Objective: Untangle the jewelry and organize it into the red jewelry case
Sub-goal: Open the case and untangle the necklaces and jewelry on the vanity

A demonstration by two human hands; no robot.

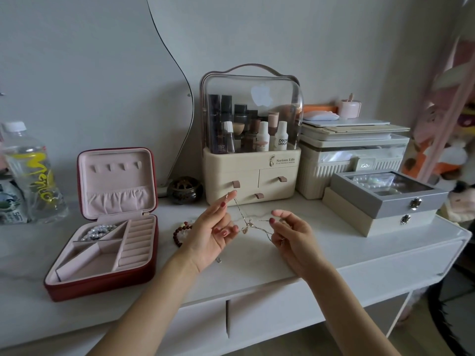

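A thin silver chain necklace (243, 214) with a small pendant (245, 229) hangs tangled between my hands above the white tabletop. My left hand (213, 232) pinches one strand by the pendant, and the chain runs up over its raised forefinger. My right hand (290, 233) pinches the other end of the chain. The red jewelry case (108, 281) stands open at the left, pink inside. A pearl bracelet (99, 231) lies in its back-left compartment. A dark red bead bracelet (181, 231) rests on the table behind my left hand.
A cream cosmetics organizer (250, 181) with a clear lid stands behind my hands. Stacked grey and cream boxes (385, 204) sit at the right. A water bottle (30, 170) stands at the far left. A small dark round pot (184, 190) sits by the mirror's foot.
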